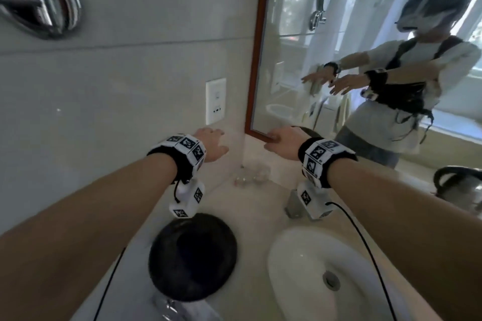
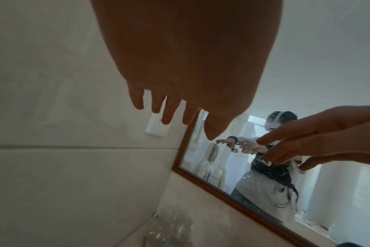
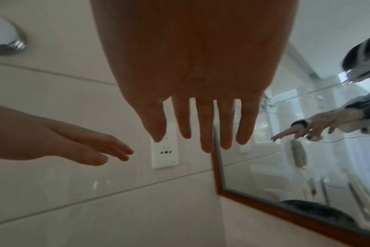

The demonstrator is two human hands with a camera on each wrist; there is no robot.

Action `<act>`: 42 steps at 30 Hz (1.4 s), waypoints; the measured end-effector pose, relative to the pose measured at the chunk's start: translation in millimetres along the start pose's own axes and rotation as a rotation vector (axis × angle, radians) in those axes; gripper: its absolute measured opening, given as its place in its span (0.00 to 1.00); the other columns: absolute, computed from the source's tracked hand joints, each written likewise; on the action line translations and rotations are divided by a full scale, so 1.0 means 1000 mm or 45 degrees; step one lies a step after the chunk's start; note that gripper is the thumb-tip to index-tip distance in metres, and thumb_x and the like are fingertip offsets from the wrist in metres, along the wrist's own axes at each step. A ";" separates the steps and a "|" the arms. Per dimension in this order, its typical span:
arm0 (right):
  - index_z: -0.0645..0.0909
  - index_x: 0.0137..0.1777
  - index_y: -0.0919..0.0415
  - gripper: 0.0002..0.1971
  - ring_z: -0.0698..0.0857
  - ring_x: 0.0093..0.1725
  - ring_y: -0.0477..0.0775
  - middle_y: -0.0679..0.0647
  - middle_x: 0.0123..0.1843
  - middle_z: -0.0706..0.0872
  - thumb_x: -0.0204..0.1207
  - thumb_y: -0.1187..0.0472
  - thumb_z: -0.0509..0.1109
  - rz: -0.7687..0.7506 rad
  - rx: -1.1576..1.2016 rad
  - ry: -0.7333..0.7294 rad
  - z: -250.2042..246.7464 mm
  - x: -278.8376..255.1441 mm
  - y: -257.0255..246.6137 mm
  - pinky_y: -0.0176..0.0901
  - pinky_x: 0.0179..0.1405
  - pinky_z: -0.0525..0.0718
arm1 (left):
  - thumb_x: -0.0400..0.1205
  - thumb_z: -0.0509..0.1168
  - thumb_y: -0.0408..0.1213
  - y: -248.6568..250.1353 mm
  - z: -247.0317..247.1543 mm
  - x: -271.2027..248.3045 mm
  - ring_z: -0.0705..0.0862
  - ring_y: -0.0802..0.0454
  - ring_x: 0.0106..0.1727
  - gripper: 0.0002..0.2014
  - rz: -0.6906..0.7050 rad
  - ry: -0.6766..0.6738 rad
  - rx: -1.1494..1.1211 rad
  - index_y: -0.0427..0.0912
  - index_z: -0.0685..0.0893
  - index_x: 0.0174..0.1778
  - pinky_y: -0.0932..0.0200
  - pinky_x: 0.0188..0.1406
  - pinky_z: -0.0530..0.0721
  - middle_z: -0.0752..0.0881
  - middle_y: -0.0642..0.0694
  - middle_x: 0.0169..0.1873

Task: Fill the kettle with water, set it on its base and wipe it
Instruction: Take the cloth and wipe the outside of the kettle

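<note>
Both my hands reach forward over a bathroom counter, fingers straight and spread, holding nothing. My left hand (image 1: pixel 212 143) (image 2: pixel 169 107) hovers in front of the tiled wall below a white wall socket (image 1: pixel 215 100). My right hand (image 1: pixel 281 142) (image 3: pixel 203 127) is level with the mirror's lower left corner. A round black kettle base (image 1: pixel 193 255) sits on the counter under my left forearm, left of the sink. A steel kettle (image 1: pixel 459 190) with a black handle stands at the far right edge, apart from both hands.
A white sink basin (image 1: pixel 300 268) lies under my right forearm, with a faucet (image 1: pixel 293 203) behind it. Clear glasses (image 1: pixel 251 176) stand in the counter's back corner. A wood-framed mirror (image 1: pixel 258 60) reflects me. Crumpled clear plastic (image 1: pixel 177 305) lies near the base.
</note>
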State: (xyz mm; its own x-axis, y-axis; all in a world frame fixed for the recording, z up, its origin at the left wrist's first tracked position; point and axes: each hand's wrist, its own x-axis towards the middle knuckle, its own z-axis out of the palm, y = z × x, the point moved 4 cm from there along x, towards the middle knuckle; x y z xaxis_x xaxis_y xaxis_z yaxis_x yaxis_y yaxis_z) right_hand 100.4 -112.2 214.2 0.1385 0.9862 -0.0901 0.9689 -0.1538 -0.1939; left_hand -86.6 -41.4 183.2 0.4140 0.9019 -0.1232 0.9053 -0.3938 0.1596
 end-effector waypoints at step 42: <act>0.77 0.60 0.54 0.17 0.82 0.53 0.67 0.59 0.61 0.74 0.73 0.68 0.70 -0.082 0.215 -0.392 0.303 0.039 -0.098 0.55 0.53 0.84 | 0.81 0.62 0.37 -0.137 0.243 0.001 0.70 0.42 0.74 0.29 0.155 -0.480 -0.262 0.43 0.64 0.80 0.50 0.73 0.72 0.67 0.40 0.76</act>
State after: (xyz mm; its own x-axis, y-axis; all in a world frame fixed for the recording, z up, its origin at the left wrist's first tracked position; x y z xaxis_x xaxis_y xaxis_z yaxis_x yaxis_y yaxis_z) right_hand -51.0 -76.9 -66.4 -0.0150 0.9337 -0.3578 0.9226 -0.1250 -0.3649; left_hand -187.0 -29.4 -76.6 0.5570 0.7083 -0.4337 0.8256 -0.4155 0.3817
